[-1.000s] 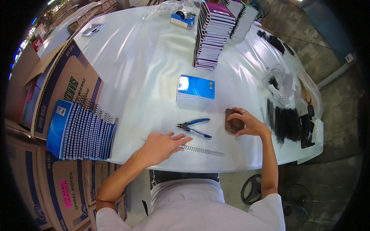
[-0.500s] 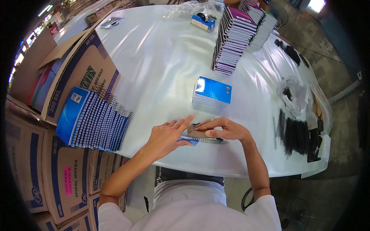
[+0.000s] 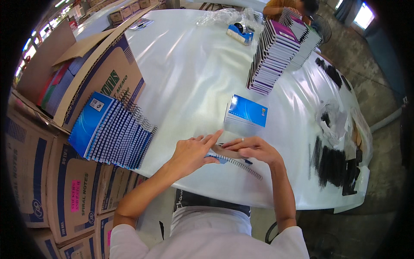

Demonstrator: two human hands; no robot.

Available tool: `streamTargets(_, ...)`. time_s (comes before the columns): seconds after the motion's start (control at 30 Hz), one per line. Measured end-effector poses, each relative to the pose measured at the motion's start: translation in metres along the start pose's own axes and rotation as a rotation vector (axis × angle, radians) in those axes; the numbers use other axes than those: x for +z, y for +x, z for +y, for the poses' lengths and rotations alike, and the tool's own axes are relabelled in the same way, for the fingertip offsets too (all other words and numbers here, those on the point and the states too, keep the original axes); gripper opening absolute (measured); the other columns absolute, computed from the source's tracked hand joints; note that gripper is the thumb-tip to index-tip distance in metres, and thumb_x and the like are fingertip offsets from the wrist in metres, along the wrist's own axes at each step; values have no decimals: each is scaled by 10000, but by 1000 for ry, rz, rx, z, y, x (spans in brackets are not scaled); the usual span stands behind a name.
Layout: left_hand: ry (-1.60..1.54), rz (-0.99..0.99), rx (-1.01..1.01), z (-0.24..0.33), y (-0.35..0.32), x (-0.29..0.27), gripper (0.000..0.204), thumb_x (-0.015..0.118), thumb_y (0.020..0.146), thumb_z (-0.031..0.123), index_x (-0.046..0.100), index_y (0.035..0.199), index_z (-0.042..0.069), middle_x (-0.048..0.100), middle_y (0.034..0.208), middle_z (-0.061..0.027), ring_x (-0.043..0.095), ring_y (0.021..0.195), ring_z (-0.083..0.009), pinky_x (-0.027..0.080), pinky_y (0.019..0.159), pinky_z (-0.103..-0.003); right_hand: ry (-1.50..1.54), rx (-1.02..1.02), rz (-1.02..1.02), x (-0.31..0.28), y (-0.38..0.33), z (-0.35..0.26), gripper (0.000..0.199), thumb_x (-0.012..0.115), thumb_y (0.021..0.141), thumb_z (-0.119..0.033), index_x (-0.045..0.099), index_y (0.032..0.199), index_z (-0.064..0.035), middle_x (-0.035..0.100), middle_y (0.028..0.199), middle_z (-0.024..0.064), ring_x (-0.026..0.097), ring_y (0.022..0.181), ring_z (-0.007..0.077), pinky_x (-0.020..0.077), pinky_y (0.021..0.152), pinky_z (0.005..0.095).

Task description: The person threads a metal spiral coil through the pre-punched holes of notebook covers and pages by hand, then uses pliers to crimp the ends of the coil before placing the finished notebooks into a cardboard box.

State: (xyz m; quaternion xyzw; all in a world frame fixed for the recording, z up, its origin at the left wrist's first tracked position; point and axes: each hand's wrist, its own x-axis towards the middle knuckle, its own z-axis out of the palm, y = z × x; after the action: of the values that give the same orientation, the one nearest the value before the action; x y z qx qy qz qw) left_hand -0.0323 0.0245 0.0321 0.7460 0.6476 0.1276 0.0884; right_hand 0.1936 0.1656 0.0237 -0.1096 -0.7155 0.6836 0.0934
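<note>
Close to the table's front edge, my left hand (image 3: 192, 154) grips a small blue notebook (image 3: 221, 159), its thumb on the near edge and its fingers over the top. A loose wire coil (image 3: 248, 169) runs along the notebook's edge and sticks out to the right. My right hand (image 3: 255, 149) is closed around a brown flat piece (image 3: 226, 151) lying against the notebook; its fingers hide part of it. Under that hand shows a dark, thin tool (image 3: 247, 162), mostly covered. Just beyond both hands stands a short stack of blue notebooks (image 3: 246, 111).
Coil-bound blue notebooks (image 3: 116, 131) are piled at left beside an open carton (image 3: 110, 71). A tall purple notebook stack (image 3: 274, 56) and a tape dispenser (image 3: 240, 33) stand farther back. Black coils (image 3: 331, 166) and a plastic bag (image 3: 331, 117) lie right. Another person (image 3: 280, 8) is across the table.
The view has shifted, so the table sits lower and more of the other person shows. The coil now slants farther out to the right from the notebook. Both hands keep their hold.
</note>
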Motion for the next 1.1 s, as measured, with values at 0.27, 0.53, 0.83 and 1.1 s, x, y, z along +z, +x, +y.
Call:
streamTargets(0.27,52,65,-53,-8,-10,2,896,673,753,578,317,1509,256,641,1253,-106,641,1099,-297,557,768,-402,49,32,-5,1,8,-4,362,674,906,-244,694,1154,19,648,1253,164,594,1161,242,454,970,335)
streamTargets(0.53,-281,103,-193,-10,-11,-4,1031,828,687,355,255,1536,240,433,1498,-116,562,1243,-310,526,901,-392,10,28,-13,4,19,-7,393,681,901,-302,707,1124,21,649,1249,165,599,1144,242,451,972,351)
streamTargets(0.83,-916,369,-260,-32,-25,46,1162,881,625,106,191,1556,194,550,1388,-159,653,1101,-236,522,898,-321,-196,156,21,4,42,7,438,707,866,-375,730,1084,3,645,1252,169,605,1109,260,452,947,341)
streamTargets(1.1,-969,380,-218,-33,-25,54,1050,845,670,51,274,1541,182,559,1390,-147,585,1190,-192,486,960,-326,26,70,-5,6,45,0,461,696,869,-406,733,1057,13,661,1208,167,610,1088,246,454,922,332)
